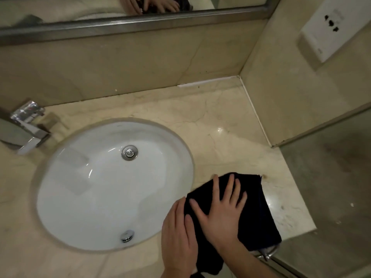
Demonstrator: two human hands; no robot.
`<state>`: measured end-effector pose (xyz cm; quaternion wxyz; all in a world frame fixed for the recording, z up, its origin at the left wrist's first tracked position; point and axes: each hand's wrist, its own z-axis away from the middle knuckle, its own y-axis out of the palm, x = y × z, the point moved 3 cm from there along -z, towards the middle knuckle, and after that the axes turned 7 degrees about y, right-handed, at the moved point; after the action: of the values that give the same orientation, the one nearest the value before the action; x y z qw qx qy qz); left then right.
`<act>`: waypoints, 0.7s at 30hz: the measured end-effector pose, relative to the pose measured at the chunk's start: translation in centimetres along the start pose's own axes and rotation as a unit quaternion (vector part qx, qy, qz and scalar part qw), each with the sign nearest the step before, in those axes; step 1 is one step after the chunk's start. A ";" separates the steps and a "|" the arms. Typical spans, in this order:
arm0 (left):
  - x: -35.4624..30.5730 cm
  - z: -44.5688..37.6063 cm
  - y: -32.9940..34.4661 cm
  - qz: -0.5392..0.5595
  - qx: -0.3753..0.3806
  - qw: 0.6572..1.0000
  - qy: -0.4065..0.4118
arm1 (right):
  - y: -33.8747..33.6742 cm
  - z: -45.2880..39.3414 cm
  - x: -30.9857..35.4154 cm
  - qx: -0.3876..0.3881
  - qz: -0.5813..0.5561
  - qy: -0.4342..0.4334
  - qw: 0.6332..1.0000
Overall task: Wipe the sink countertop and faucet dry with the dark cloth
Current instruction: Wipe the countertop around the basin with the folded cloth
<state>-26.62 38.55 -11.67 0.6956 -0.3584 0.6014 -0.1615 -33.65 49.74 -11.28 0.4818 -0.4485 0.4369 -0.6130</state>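
Observation:
The dark cloth (255, 209) lies spread on the beige marble countertop (216, 121), just right of the white oval sink basin (104, 189). My right hand (222, 209) presses flat on the cloth with fingers straight and spread. My left hand (178, 235) lies flat at the cloth's left edge, fingertips on the fabric near the basin rim. The chrome faucet (28, 127) stands at the far left behind the basin, away from both hands. Part of the cloth hangs over the counter's front edge.
A mirror with a metal frame (140, 25) runs along the back wall. A white socket plate (337, 27) sits on the right wall. The counter ends at a glass partition (325, 177) on the right. A chrome fitting (267, 253) shows below the cloth.

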 end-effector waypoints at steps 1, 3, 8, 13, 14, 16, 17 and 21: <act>0.0 0.2 0.0 -0.005 -0.002 1.000 -0.003 | 0.1 -0.6 0.3 -0.009 0.000 0.007 1.000; -0.3 0.1 -0.1 -0.004 -0.006 1.000 -0.021 | 0.1 -2.3 1.0 -0.029 -0.012 0.005 0.999; -0.6 -0.3 0.2 -0.005 0.021 1.000 0.011 | -1.1 -8.4 3.8 -0.046 -0.008 -0.028 0.999; -0.2 -0.8 0.2 0.005 -0.004 0.999 -0.032 | -2.3 -14.9 6.7 -0.031 -0.018 -0.074 0.997; -0.1 -1.0 0.1 0.002 -0.003 1.000 -0.024 | -2.6 -16.2 7.2 -0.025 -0.016 -0.087 0.996; 0.4 -1.4 0.2 -0.005 -0.006 1.000 -0.007 | -3.2 -18.8 8.4 -0.023 -0.021 -0.104 0.994; 0.5 -1.4 0.3 -0.010 -0.008 1.000 -0.005 | -3.5 -20.1 8.9 -0.019 -0.028 -0.106 0.994; 0.8 -0.9 0.6 -0.020 -0.038 0.999 0.000 | -4.1 -21.1 8.4 -0.010 -0.072 -0.108 0.992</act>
<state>-27.44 38.12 -12.68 0.6783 -0.3967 0.5994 -0.1524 -56.02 44.32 -10.80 0.4763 -0.5470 0.3548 -0.5900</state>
